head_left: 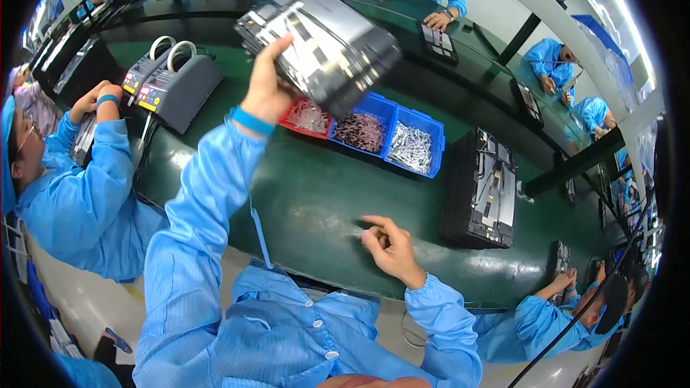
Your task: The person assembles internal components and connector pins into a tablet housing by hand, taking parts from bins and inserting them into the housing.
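Stacked tablet chassis are held up at 12 o'clock from the view's centre, beyond the parts bins, long axis running from 10 to 4 o'clock. The broad face shown is flat and rectangular, with white and silver-grey panels, tan strips and black edging; the layered side at 4 o'clock is dark (motion blur hides finer detail). Left hand grips the bundle at its 8 o'clock side, thumb laid over the face. Right hand is loosely curled at 5 o'clock, thumb and forefinger apart, nothing visible in it; contact with the smooth, glossy green tabletop cannot be told.

Just below the bundle sits a red bin of small pale pieces. Two blue bins adjoin it toward 2 o'clock, one with mixed dark and pinkish pieces, the other with slender silvery ones. Second chassis stack stands at 3 o'clock, squarely piled. Grey benchtop machines, topped by pale rings, occupy 10 o'clock.
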The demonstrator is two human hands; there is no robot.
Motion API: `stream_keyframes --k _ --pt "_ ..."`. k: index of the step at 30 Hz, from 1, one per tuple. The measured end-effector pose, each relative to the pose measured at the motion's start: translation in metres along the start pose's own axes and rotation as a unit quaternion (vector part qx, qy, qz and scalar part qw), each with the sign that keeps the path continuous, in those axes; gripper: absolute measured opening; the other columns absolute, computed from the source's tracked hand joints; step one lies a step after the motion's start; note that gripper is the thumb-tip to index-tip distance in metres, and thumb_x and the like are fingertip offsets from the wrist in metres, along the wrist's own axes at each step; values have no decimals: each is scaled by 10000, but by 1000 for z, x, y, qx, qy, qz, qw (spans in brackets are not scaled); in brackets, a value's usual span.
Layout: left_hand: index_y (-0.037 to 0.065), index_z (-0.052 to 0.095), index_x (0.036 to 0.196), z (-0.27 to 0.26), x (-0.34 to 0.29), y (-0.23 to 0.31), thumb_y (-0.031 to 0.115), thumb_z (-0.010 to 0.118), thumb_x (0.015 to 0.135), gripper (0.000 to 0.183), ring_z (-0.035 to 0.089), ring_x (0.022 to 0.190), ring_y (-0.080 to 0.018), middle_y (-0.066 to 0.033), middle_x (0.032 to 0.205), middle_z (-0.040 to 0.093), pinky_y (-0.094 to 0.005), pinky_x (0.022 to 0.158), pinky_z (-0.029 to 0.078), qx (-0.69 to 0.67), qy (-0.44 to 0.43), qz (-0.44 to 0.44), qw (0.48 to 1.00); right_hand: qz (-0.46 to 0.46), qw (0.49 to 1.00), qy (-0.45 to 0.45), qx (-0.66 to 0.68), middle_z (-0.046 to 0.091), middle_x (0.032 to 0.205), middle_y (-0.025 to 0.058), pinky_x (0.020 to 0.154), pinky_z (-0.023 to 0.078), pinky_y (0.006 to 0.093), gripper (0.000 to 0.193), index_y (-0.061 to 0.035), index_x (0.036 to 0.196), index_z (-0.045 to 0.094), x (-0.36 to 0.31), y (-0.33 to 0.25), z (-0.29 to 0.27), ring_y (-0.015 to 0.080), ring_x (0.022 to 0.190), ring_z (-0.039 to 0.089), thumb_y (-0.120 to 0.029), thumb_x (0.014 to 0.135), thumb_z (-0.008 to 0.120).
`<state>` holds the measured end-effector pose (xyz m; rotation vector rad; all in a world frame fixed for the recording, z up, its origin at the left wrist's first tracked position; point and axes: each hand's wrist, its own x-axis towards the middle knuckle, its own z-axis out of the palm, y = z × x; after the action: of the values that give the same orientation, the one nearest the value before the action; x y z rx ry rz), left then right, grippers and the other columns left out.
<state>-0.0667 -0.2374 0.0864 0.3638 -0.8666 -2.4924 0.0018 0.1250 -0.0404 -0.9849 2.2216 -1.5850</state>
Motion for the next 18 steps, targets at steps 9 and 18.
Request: stream_keyframes --k 9,18 --pt "-61 501 1372 -46 172 0 369 863 681 891 600 1179 -420 -188 1401 581 -653 1030 388 151 326 -3 933 -3 999 -18 46 609 659 -12 489 396 225 239 -4 1133 679 10 -4 -2 24 543 511 -109 928 743" --pt "58 460 1487 -95 245 -8 473 805 770 898 446 1359 -471 -181 1551 428 -575 1160 302 148 305 -56 939 -8 998 -33 59 593 627 -6 477 413 241 228 -11 1085 697 16 -6 -3 51 509 516 -115 895 768"
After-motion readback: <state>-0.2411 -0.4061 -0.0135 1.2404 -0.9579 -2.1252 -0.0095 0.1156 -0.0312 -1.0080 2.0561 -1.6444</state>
